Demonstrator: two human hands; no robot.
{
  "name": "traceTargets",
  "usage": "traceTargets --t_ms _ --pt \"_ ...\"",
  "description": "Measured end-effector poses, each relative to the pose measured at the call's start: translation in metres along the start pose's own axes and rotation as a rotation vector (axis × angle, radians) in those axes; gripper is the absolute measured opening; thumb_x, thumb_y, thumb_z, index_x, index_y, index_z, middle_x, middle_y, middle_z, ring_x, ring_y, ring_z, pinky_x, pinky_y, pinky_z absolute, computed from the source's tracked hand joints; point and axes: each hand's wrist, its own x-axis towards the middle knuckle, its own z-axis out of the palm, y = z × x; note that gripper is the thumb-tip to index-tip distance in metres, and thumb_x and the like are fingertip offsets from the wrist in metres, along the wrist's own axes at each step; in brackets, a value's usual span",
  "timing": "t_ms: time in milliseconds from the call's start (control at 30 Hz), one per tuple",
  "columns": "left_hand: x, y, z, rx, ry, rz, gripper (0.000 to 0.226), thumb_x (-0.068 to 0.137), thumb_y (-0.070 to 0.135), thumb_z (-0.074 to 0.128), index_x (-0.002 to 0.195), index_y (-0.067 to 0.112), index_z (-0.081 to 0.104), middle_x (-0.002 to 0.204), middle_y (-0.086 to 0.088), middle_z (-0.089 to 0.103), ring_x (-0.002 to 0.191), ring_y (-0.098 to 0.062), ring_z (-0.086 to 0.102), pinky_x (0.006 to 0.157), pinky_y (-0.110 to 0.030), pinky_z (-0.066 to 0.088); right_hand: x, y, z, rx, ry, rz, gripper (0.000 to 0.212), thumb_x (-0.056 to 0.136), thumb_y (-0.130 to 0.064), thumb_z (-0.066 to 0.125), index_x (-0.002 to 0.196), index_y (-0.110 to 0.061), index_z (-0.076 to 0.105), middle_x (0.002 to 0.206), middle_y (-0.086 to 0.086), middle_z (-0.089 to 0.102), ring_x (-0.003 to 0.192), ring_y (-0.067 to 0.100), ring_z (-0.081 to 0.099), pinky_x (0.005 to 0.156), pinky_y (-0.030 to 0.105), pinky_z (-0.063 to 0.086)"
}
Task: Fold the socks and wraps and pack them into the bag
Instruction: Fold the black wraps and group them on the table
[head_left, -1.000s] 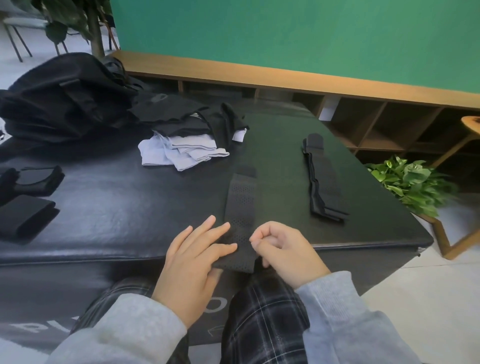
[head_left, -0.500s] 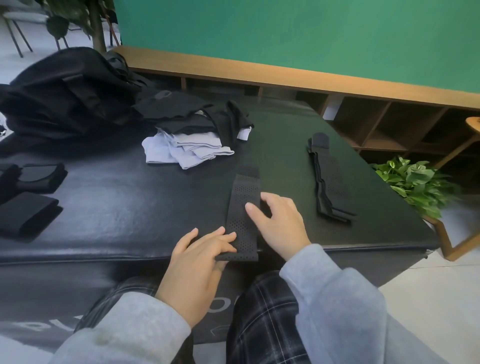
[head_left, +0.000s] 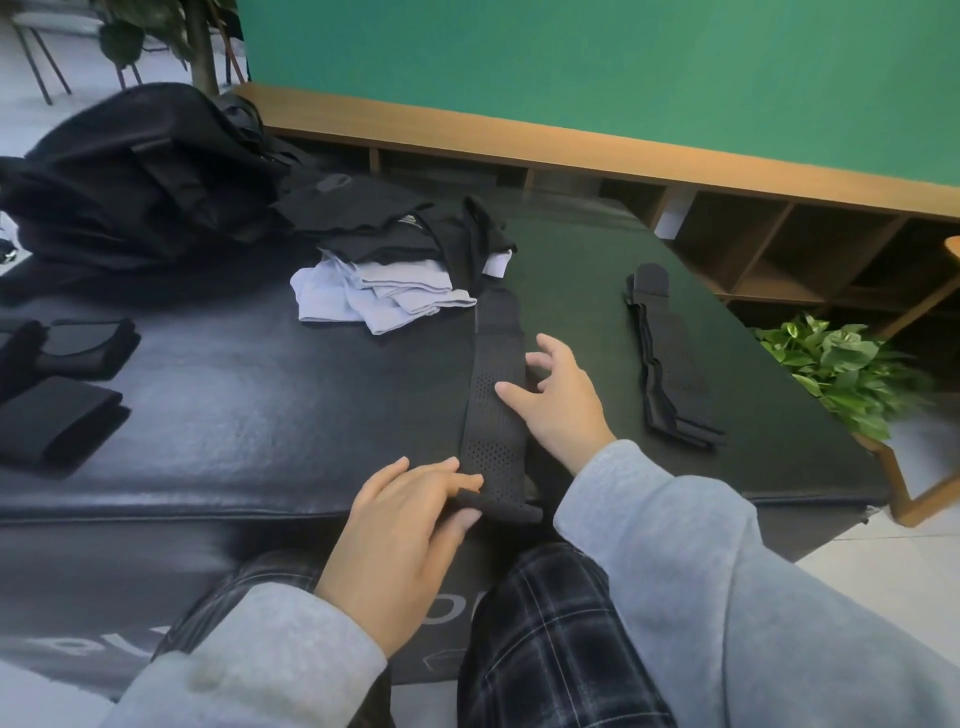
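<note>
The fingers (head_left: 441, 475) of the left hand (head_left: 400, 535) are seen, in the single head view, pinched with the thumb on the near end of a long black perforated fabric wrap (head_left: 496, 410), which is laid lengthwise across the black padded leather bench (head_left: 249, 415) and reaches its front edge. The right hand (head_left: 561, 400) is spread, fingers apart and straight, its thumb resting on the wrap's middle and nothing gripped. This wrap is judged to be flattened but not yet folded. Two folded black wraps (head_left: 57, 379) are seen at the bench's left end, which suggests part of the folding is done. A second stack of unfolded black straps (head_left: 670, 374) is laid well apart to the right, and a loose pile of pale grey and black socks (head_left: 384, 280) is left unsorted just beyond the wrap's far end. The black fabric bag (head_left: 135, 176) is set at the far left corner; nothing can be seen packed into it, so packing appears wholly outstanding.
</note>
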Motion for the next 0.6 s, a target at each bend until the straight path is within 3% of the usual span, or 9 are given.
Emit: traceTargets --t_ms 100,233,300,367,433,500,600 --pt "-0.001 0.006 -0.003 0.009 -0.004 -0.096 0.035 0.08 0.043 0.045 0.101 0.022 0.064 0.102 0.01 0.065 0.111 -0.016 0.051 0.098 -0.029 0.033 -0.003 0.004 0.001 -0.017 0.032 -0.072 0.059 0.083 -0.032 0.068 0.135 -0.024 0.043 0.125 -0.012 0.051 0.104 0.012 0.05 0.098 0.033 0.04" --pt "-0.001 0.009 -0.006 -0.033 0.011 -0.125 0.019 0.084 0.033 0.057 0.103 0.035 0.053 0.087 0.029 0.05 0.098 -0.008 0.05 0.086 -0.012 0.033 -0.005 0.009 0.0 -0.105 -0.02 -0.186 0.025 0.087 -0.03 0.063 0.111 -0.024 0.065 0.117 -0.011 0.058 0.107 0.013 0.048 0.096 0.024 0.037" --pt "-0.001 0.011 -0.007 -0.037 0.022 -0.14 0.029 0.083 0.025 0.063 0.095 0.043 0.044 0.086 0.027 0.051 0.094 -0.008 0.051 0.079 -0.009 0.033 -0.005 0.011 -0.003 -0.107 -0.062 -0.208 0.022 0.088 -0.028 0.062 0.109 -0.023 0.068 0.12 -0.011 0.06 0.108 0.012 0.048 0.091 0.016 0.032" --pt "0.0 0.009 -0.006 0.017 0.069 -0.07 0.027 0.085 0.021 0.064 0.089 0.041 0.046 0.084 0.019 0.056 0.086 -0.01 0.054 0.077 -0.011 0.034 -0.004 0.012 -0.006 -0.101 -0.078 -0.216 0.021 0.089 -0.024 0.061 0.109 -0.023 0.068 0.121 -0.012 0.06 0.109 0.011 0.049 0.088 0.013 0.029" --pt "0.0 0.006 -0.005 0.111 0.081 0.045 0.01 0.09 0.025 0.053 0.093 0.034 0.05 0.086 0.014 0.059 0.082 -0.01 0.056 0.077 -0.018 0.04 -0.004 0.012 -0.007 -0.088 -0.074 -0.219 0.02 0.09 -0.022 0.06 0.107 -0.023 0.068 0.119 -0.013 0.06 0.109 0.01 0.05 0.087 0.012 0.029" --pt "0.001 0.001 -0.001 0.175 0.062 0.108 0.018 0.089 0.027 0.04 0.1 0.033 0.052 0.09 0.011 0.061 0.086 -0.01 0.057 0.08 -0.026 0.044 -0.005 0.012 -0.007 -0.067 -0.074 -0.216 0.019 0.09 -0.02 0.059 0.105 -0.024 0.069 0.116 -0.015 0.06 0.109 0.009 0.05 0.088 0.013 0.03" --pt "0.002 0.0 0.002 0.184 0.059 0.098 0.026 0.088 0.031 0.042 0.105 0.028 0.062 0.095 0.009 0.06 0.092 -0.008 0.049 0.081 -0.029 0.043 -0.004 0.012 -0.006 -0.045 -0.067 -0.211 0.018 0.09 -0.019 0.057 0.102 -0.025 0.069 0.108 -0.019 0.058 0.109 0.008 0.05 0.089 0.015 0.032"
